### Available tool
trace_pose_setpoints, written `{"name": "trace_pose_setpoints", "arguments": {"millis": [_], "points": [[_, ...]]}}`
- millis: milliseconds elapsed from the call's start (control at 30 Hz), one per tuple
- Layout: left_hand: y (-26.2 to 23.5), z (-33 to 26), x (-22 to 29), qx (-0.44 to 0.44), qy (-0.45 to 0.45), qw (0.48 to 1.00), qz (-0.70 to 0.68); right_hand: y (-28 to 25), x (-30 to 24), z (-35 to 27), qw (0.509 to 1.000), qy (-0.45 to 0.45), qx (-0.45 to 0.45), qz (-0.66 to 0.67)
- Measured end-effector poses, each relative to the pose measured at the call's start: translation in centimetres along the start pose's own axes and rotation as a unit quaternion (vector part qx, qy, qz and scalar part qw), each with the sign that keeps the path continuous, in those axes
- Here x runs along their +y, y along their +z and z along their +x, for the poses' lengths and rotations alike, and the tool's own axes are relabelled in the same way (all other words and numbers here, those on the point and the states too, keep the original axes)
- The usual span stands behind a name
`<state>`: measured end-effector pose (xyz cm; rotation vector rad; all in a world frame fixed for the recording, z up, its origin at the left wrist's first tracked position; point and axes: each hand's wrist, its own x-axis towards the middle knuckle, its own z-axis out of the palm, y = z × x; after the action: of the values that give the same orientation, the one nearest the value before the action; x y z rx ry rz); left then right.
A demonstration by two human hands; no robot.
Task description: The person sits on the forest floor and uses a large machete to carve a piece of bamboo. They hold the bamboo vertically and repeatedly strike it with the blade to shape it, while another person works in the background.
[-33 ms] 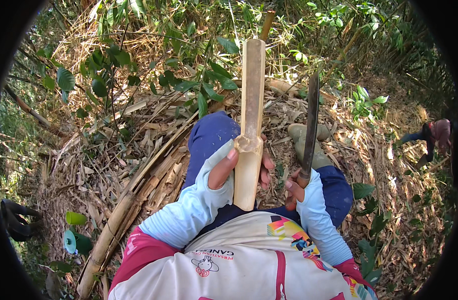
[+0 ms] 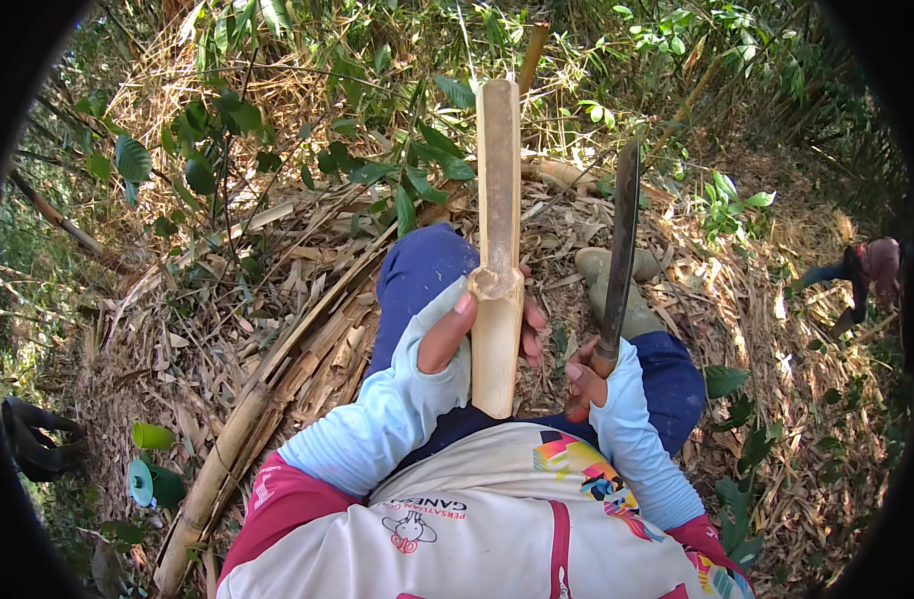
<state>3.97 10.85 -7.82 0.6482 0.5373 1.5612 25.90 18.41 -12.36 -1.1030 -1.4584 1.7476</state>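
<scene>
My left hand [image 2: 449,334] is wrapped round a split piece of bamboo [image 2: 499,200], thumb on its left edge and fingertips showing on its right. The piece stands out away from me, its hollow inner face up along the far part, with a node at the middle and a pale, smooth near end close to my shirt. In my right hand [image 2: 585,377] is a machete [image 2: 623,250], gripped by its dark handle. Its long blade points away from me, to the right of the bamboo and apart from it.
Long split bamboo poles [image 2: 247,419] lie on my left over dry leaves and shavings. A green cup [image 2: 153,435] and a green lidded container [image 2: 156,484] stand farther left, near dark boots [image 2: 38,439]. Leafy plants [image 2: 417,170] grow ahead. Another person [image 2: 871,275] is at far right.
The bamboo's far end has tilted slightly to the left while its near end shifted a little right. The machete has hardly moved.
</scene>
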Motion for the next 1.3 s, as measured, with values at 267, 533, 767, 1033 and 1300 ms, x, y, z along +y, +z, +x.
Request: {"name": "trace_pose_setpoints", "arguments": {"millis": [267, 533, 767, 1033, 1300], "points": [[-1.1, 3.5, -1.7, -0.027, 0.008, 0.972, -0.232, 1.4, -1.8, -1.4, 0.994, -0.01, -0.076, 0.08], [2.1, 5.3, -3.3, -0.012, -0.172, 0.929, -0.326, -0.7, -1.6, -0.7, 0.995, -0.056, 0.003, 0.084], [9.0, 3.7, -2.5, 0.064, -0.15, 0.985, 0.055, -5.9, 6.0, 1.3, 0.993, -0.03, 0.112, 0.015], [7.2, 3.7, -3.2, 0.055, -0.147, 0.983, 0.092, -4.5, 8.7, 0.4, 0.966, 0.145, 0.121, 0.175], [6.0, 4.3, -2.2, 0.11, -0.207, 0.965, 0.12, -4.2, 10.1, 1.5, 0.978, 0.172, 0.101, 0.062]]}}
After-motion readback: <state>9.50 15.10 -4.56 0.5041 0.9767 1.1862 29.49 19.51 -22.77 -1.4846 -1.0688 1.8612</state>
